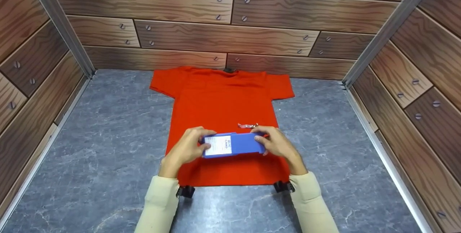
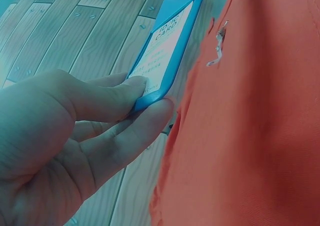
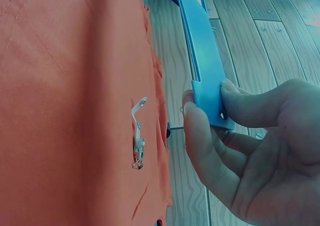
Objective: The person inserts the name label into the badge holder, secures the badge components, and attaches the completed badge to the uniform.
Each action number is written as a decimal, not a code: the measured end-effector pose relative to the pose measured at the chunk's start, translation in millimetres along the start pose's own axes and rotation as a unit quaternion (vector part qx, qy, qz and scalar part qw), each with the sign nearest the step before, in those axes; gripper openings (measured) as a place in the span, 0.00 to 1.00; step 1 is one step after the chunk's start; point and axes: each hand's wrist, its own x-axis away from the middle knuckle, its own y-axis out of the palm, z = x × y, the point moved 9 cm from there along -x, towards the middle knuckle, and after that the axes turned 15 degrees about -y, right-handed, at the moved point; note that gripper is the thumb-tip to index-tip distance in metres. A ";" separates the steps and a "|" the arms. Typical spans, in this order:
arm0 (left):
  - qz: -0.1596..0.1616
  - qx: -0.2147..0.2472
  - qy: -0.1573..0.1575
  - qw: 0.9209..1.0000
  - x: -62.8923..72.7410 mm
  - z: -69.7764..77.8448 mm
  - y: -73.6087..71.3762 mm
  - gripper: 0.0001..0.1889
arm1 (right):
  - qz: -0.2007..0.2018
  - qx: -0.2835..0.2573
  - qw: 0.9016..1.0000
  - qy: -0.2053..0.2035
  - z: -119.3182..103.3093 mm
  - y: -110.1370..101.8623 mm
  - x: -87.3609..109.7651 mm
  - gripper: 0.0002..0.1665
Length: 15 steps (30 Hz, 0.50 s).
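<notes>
Above a red T-shirt [image 1: 223, 103] laid flat, both hands hold a blue plastic card holder [image 1: 247, 143]. A white printed card [image 1: 219, 145] shows in its left half, and the word CARD is readable. My left hand [image 1: 187, 146] pinches the left end, thumb on the card's face and fingers beneath. With thumb and fingers, my right hand [image 1: 276, 142] grips the opposite end, where the right wrist view shows a small slot. Just beyond the holder, a badge strap clip [image 3: 138, 136] with a metal end lies on the shirt, apart from both hands.
The shirt lies on a grey marbled surface [image 1: 119, 128]. Wood-patterned panels [image 1: 180, 6] rise at the back and both sides, joined by grey metal edge strips [image 1: 385, 31]. A small dark object [image 1: 229, 70] sits at the shirt's collar.
</notes>
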 end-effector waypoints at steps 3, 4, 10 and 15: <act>-0.002 -0.002 0.000 1.000 0.7 -0.4 0.8 0.21 | 0.002 0.001 1.000 0.000 -0.9 0.3 -0.2 0.11; -0.003 -0.003 0.000 1.000 0.9 -0.4 1.1 0.21 | 0.002 0.003 1.000 0.001 -1.0 0.5 -0.3 0.11; -0.007 -0.007 0.002 1.000 1.7 -0.8 1.8 0.20 | 0.001 0.012 1.000 0.006 -0.5 2.5 -1.3 0.12; -0.009 -0.005 0.002 1.000 1.5 -0.9 1.7 0.20 | 0.003 0.015 1.000 0.008 0.6 2.5 -1.4 0.12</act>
